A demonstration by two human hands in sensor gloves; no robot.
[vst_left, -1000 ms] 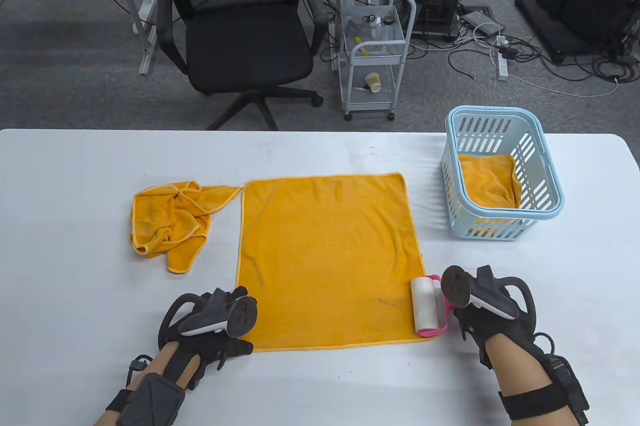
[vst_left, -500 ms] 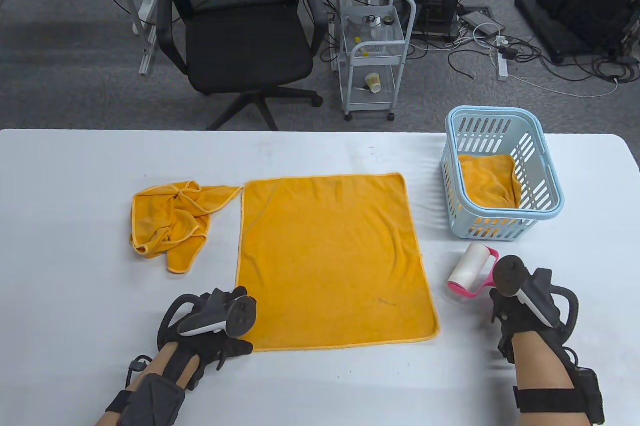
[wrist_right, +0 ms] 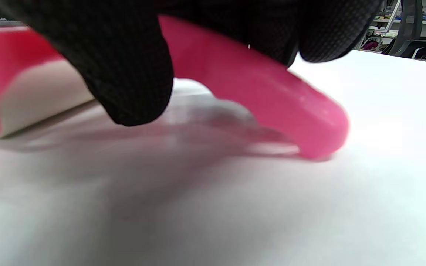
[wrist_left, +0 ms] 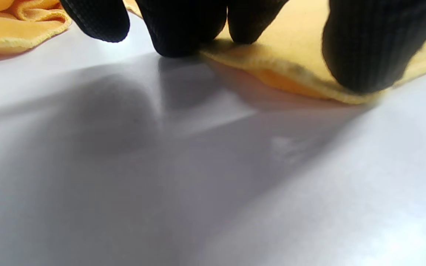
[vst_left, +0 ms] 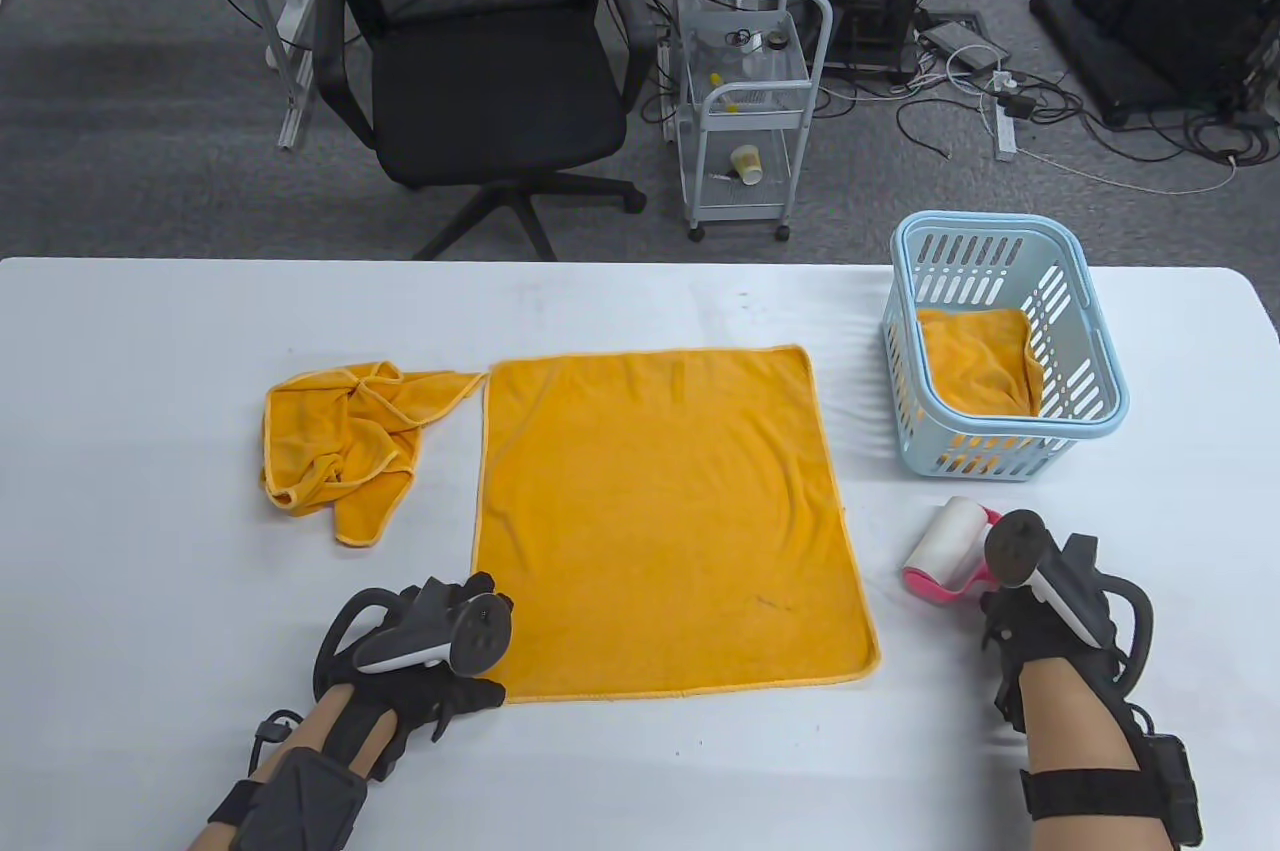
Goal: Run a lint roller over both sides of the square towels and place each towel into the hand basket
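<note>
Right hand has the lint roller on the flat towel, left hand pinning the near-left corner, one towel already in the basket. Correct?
Not quite: the lint roller in the right hand is on the bare table, right of the flat towel, as the table view shows. The left hand pins the corner; one towel is in the basket.

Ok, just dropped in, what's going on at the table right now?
The right hand holds the pink lint roller by its handle, down on the table right of the spread towel, in front of the hand basket. The left hand has its fingertips on that towel's near-left corner. One towel is already in the basket; a crumpled towel waits on the left.
</note>
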